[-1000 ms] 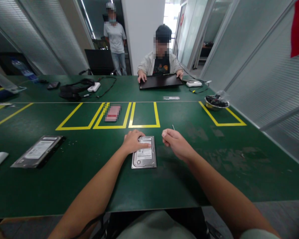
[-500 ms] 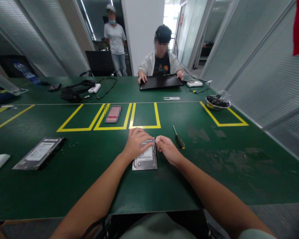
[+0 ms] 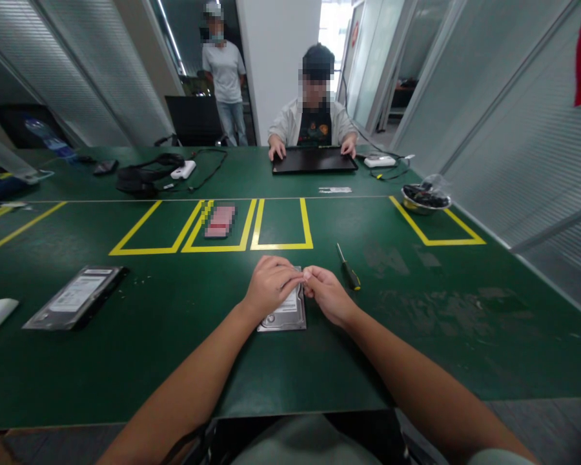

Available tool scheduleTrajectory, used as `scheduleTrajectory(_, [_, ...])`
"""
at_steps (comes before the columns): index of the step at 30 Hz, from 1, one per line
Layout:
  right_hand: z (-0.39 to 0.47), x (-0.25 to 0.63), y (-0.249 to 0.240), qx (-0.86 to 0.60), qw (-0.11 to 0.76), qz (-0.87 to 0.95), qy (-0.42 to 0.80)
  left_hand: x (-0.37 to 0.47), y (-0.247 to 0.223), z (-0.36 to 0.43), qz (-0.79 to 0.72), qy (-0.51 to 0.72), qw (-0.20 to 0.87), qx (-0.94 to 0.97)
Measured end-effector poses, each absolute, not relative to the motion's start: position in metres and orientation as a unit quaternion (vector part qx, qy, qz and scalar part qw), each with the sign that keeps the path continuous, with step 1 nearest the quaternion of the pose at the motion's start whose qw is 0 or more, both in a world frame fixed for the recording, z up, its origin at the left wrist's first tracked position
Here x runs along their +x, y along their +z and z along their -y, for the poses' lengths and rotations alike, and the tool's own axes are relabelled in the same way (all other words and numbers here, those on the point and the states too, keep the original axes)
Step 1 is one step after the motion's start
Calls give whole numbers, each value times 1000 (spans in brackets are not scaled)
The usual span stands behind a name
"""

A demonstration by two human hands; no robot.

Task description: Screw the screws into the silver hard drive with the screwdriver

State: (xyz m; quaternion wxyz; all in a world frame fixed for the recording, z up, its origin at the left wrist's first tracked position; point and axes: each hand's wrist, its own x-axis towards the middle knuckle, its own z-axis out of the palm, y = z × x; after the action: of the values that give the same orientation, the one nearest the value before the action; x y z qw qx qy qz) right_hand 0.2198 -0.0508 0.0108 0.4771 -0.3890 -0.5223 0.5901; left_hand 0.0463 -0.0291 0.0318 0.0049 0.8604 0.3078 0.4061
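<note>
A silver hard drive (image 3: 286,319) with a white label lies flat on the green table in front of me, its upper part covered by my hands. My left hand (image 3: 274,284) is over the drive, thumb and fingertips pinched together near its right edge. There they meet the fingertips of my right hand (image 3: 325,292), which is also closed in a pinch. Whatever is between the fingers is too small or hidden to make out. A screwdriver (image 3: 350,274) with a dark, yellow-ended handle lies to the right of my right hand.
Another hard drive (image 3: 77,298) in a clear bag lies at the left. Yellow tape frames (image 3: 281,247) mark the table, one around a pink object (image 3: 220,221). A metal bowl (image 3: 425,199) stands at the far right. Across the table a person holds a black panel (image 3: 314,161).
My left hand has moved slightly right, and its spread thumb and fingers have come together at my right fingertips. The person opposite has laid the black panel flatter.
</note>
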Motion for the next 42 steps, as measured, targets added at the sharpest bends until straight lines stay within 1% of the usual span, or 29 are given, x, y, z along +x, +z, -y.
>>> scheduleTrajectory(4, [49, 224, 11, -414, 476, 564, 533, 46, 31, 28, -345, 383, 12, 856])
scheduleTrajectory(9, [54, 227, 8, -442, 467, 642, 417, 44, 29, 23, -397, 358, 40, 844])
scheduleTrajectory(11, [57, 228, 6, -425, 427, 718, 348, 43, 29, 21, -406, 361, 65, 837])
scheduleTrajectory(15, [62, 228, 5, -385, 316, 853, 157, 43, 30, 19, -416, 378, 98, 821])
scheduleTrajectory(17, [63, 228, 6, -385, 295, 867, 116, 42, 30, 18, -427, 374, 106, 817])
scheduleTrajectory(23, [64, 229, 8, -383, 262, 882, 84, 42, 33, 13, -438, 329, 131, 826])
scheduleTrajectory(32, [66, 229, 11, -390, 220, 892, 59, 51, 35, -9, -424, 256, 106, 862])
scheduleTrajectory(37, [67, 229, 12, -398, 194, 896, 38, 60, 31, -26, -427, 202, 126, 872])
scheduleTrajectory(42, [66, 229, 14, -401, 182, 897, 33, 65, 30, -31, -452, 179, 145, 862])
